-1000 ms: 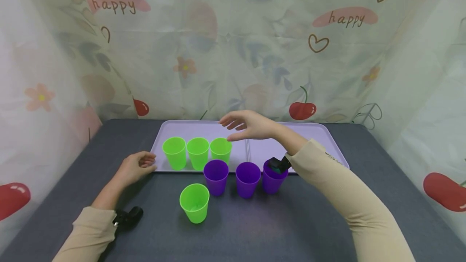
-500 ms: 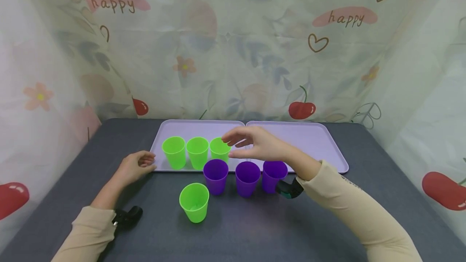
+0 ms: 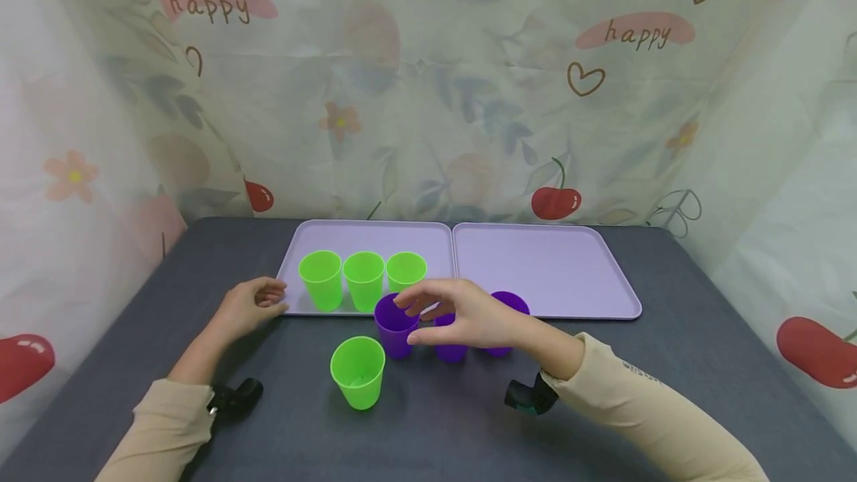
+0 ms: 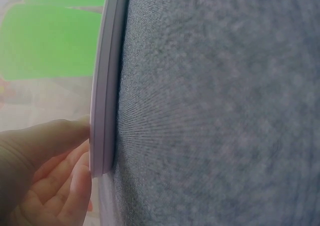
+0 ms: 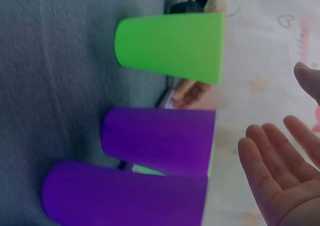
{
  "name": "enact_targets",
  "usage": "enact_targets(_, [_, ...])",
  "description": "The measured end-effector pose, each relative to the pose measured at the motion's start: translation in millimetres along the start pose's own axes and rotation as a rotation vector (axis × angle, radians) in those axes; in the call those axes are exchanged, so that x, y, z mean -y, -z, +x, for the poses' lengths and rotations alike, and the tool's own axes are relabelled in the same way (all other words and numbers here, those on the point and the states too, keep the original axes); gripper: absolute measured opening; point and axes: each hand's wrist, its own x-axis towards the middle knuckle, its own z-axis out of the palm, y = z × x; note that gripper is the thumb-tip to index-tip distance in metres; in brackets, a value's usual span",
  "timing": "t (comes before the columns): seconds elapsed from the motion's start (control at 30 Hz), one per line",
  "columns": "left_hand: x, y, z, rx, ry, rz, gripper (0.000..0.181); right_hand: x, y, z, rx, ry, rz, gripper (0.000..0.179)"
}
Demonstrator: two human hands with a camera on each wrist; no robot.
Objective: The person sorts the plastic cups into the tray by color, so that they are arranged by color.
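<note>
My right hand [image 3: 462, 312] hovers over the purple cups with its fingers apart, holding nothing. Under it stand the left purple cup [image 3: 395, 329], the middle purple cup [image 3: 450, 352], partly hidden, and the right purple cup [image 3: 512, 301], also partly covered. A green cup [image 3: 358, 374] stands upright on the table, nearer to me. Three more green cups [image 3: 321, 281] form a row on the left lilac tray [image 3: 375, 233]. My left hand [image 3: 248, 309] rests at that tray's front left corner, loosely bent. In the left wrist view its thumb [image 4: 55, 136] touches the tray rim.
A second lilac tray [image 3: 545, 266] lies against the first one on the right. Both are on the dark grey table [image 3: 428, 437], at its back. A printed curtain [image 3: 428, 95] hangs behind the table and along the sides.
My right hand has come down and back toward me, from above the trays to over the purple cups. The left hand and the cups keep their places.
</note>
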Motion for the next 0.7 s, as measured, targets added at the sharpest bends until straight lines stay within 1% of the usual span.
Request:
enact_targets(0.13, [0.6,-0.1,0.1,-0.005,-0.004,-0.001,0.037,-0.4,-11.2,-2.6,-0.002,-0.020,0.017,0.044])
enact_targets(0.4, [0.1,-0.1,0.6,0.002,0.001,0.006,0.037,0.6,-33.2,-2.8,0.009,-0.082,0.084,0.049])
enact_targets(0.53, [-0.1,-0.1,0.2,-0.008,-0.008,0.004,0.036,1.2,-42.5,-1.6,0.007,-0.069,0.093,0.051])
enact_targets(0.63, [-0.5,0.0,-0.1,-0.017,-0.018,0.003,0.035,2.0,-48.8,-0.2,0.004,-0.056,0.076,0.052])
enact_targets(0.7, [-0.6,-0.1,-0.1,-0.021,-0.023,0.004,0.035,3.1,-52.1,0.9,-0.004,-0.064,0.065,0.052])
